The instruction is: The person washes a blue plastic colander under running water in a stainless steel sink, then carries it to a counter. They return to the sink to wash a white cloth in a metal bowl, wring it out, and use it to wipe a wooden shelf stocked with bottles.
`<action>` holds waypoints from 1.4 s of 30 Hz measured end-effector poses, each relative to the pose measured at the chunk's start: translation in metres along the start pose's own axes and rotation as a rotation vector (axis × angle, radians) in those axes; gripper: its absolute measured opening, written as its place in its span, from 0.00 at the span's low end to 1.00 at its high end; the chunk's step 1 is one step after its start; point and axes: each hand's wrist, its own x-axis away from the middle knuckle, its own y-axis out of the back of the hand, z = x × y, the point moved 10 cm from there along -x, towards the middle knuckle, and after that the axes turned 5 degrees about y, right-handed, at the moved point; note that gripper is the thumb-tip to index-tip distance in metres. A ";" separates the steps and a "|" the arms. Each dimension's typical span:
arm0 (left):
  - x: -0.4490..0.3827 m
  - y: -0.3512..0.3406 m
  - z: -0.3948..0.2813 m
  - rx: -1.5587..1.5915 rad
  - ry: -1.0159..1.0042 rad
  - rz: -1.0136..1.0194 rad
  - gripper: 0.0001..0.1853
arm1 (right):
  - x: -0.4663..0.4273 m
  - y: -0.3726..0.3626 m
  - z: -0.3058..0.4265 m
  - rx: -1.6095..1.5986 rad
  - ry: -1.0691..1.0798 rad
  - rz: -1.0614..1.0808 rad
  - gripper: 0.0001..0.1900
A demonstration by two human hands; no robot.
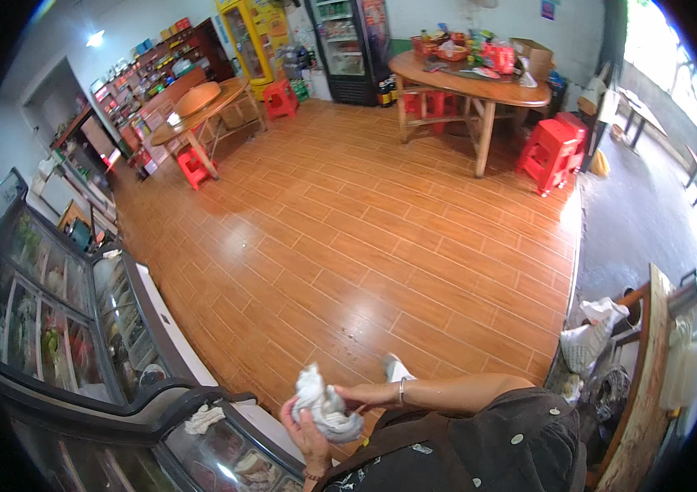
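A crumpled white cloth [327,411] is bunched between my two hands, in front of my dark button-front top. My left hand [306,430], with a beaded bracelet at the wrist, grips its left and lower side. From the right, my right hand [364,395] holds the cloth's other side; a metal bangle [402,390] circles that wrist. Below the hands, one white shoe [396,369] shows on the wood-look tile floor [348,246]. Close by on the left, another crumpled white cloth [204,419] lies on the glass-topped display fridge [238,455].
Glass display fridges [47,332] line the left side. Ahead are a round wooden table [465,80] loaded with goods, another wooden table [201,111], red plastic stools [551,154] and an upright drinks fridge [345,52]. A wooden-edged counter [644,369] and a white bag [591,335] stand at right.
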 end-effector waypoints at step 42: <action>-1.169 0.216 0.022 0.719 0.527 -0.119 0.23 | -1.077 0.232 0.617 0.341 0.483 0.068 0.15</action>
